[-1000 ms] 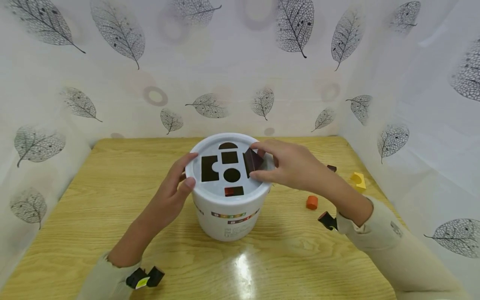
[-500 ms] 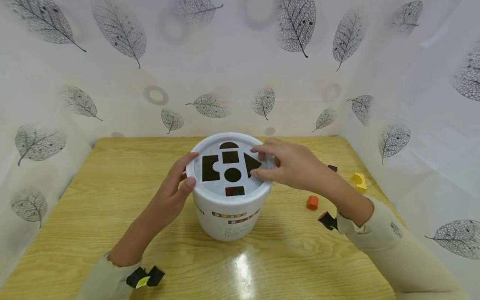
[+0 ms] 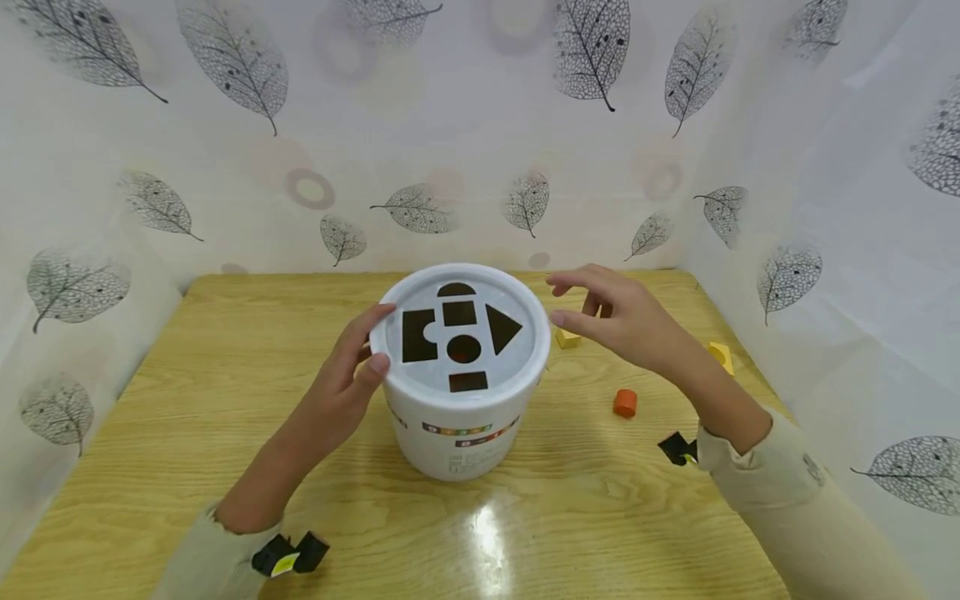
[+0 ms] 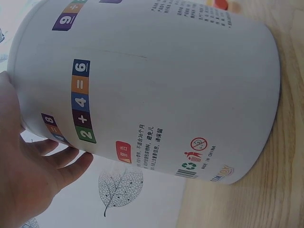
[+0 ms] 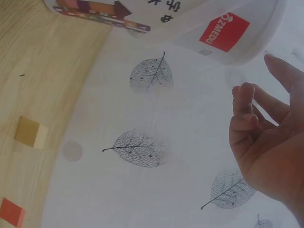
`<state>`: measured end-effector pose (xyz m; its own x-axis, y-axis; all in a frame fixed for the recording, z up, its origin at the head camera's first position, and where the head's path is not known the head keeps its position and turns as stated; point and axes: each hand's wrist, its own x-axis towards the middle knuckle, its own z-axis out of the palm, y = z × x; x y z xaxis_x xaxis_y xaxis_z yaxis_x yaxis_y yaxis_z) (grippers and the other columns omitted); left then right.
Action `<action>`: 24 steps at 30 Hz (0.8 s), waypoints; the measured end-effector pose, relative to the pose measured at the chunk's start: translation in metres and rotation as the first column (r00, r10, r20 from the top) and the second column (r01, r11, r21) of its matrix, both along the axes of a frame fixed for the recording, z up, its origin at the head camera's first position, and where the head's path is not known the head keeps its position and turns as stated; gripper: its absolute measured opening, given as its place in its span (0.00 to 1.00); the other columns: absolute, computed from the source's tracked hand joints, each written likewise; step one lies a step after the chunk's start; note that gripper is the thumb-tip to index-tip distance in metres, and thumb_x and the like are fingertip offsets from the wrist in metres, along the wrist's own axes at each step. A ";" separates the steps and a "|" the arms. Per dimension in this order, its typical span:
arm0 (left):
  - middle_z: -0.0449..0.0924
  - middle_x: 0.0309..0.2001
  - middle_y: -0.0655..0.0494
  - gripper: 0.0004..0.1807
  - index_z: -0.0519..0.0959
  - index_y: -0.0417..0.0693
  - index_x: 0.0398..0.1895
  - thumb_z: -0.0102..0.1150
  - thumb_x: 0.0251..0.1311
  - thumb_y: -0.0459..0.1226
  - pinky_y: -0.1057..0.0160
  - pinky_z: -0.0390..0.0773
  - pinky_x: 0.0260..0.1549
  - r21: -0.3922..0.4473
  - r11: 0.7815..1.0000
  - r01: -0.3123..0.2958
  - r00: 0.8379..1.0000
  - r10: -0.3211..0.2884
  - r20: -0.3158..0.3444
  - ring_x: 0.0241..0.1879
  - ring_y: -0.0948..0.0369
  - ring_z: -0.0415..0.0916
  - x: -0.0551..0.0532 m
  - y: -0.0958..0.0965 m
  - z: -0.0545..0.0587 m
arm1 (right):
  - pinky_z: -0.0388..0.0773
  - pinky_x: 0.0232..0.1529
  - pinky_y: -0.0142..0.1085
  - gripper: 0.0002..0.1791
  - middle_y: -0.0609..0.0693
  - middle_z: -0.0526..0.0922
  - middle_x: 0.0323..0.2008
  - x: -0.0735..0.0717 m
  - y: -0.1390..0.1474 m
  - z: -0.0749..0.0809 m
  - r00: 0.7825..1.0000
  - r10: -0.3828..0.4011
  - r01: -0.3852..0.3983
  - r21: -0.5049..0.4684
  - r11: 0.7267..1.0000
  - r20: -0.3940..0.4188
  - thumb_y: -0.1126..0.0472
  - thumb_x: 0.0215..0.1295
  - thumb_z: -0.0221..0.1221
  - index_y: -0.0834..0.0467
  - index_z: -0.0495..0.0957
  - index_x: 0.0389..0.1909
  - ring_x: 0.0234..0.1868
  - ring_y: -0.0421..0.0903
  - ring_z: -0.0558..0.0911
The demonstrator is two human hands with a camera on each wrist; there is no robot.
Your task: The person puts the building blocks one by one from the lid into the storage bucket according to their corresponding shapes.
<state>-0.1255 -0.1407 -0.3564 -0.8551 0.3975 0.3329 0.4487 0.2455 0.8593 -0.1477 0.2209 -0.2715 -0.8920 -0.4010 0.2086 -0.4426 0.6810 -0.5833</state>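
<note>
A white bucket [image 3: 457, 450] with printed sums on its side stands mid-table in the head view. Its white lid [image 3: 517, 375] has several shaped holes, among them a triangle, a circle and a notched square. My left hand [image 3: 348, 367] grips the lid's rim on the left, thumb in front; the left wrist view shows its fingers [image 4: 71, 166] against the bucket's side. Just off the right rim hovers my right hand [image 3: 611, 312], fingers bent loosely and holding nothing. Below its fingertips lies a yellow block [image 3: 567, 339], partly hidden by that hand.
An orange cylinder [image 3: 625, 403] stands right of the bucket. Farther right, a yellow block with a rounded notch [image 3: 722, 357] is partly covered by the right forearm. Leaf-printed white sheeting [image 3: 450, 167] encloses the wooden table [image 3: 247, 333] at the back and sides.
The dark triangular block in my right hand went down through the triangular hole and is out of sight. That hand then drew back rightward off the lid; my left hand stayed put.
</note>
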 end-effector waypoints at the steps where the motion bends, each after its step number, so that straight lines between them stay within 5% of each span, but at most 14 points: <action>1: 0.52 0.78 0.55 0.30 0.52 0.65 0.80 0.42 0.79 0.50 0.64 0.72 0.58 0.001 1.000 0.001 1.000 -0.001 0.000 0.68 0.51 0.63 0.000 0.000 0.000 | 0.74 0.29 0.35 0.25 0.49 0.80 0.55 -0.002 0.004 -0.003 1.000 -0.005 0.005 -0.006 1.000 0.009 0.52 0.70 0.63 0.50 0.75 0.66 0.31 0.45 0.77; 16: 0.52 0.77 0.52 0.30 0.53 0.65 0.79 0.42 0.78 0.51 0.42 0.73 0.57 0.028 1.000 0.013 1.000 -0.013 0.013 0.66 0.48 0.65 0.000 0.004 -0.001 | 0.77 0.30 0.35 0.31 0.57 0.77 0.60 -0.049 0.062 -0.066 0.980 -0.106 0.097 0.058 0.994 0.169 0.48 0.70 0.62 0.54 0.70 0.70 0.35 0.48 0.78; 24: 0.52 0.77 0.53 0.29 0.53 0.66 0.79 0.42 0.78 0.50 0.60 0.74 0.57 0.019 1.000 -0.002 1.000 0.002 0.009 0.66 0.50 0.66 0.000 0.000 -0.003 | 0.78 0.33 0.37 0.33 0.60 0.75 0.63 -0.074 0.079 -0.100 0.963 -0.096 0.088 0.044 0.995 0.253 0.47 0.69 0.63 0.55 0.69 0.71 0.33 0.51 0.79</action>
<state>-0.1256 -0.1404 -0.3591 -0.8588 0.3892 0.3332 0.4408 0.2299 0.8677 -0.2214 0.2998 -0.3714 -0.9475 -0.3171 -0.0412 -0.2169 0.7320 -0.6458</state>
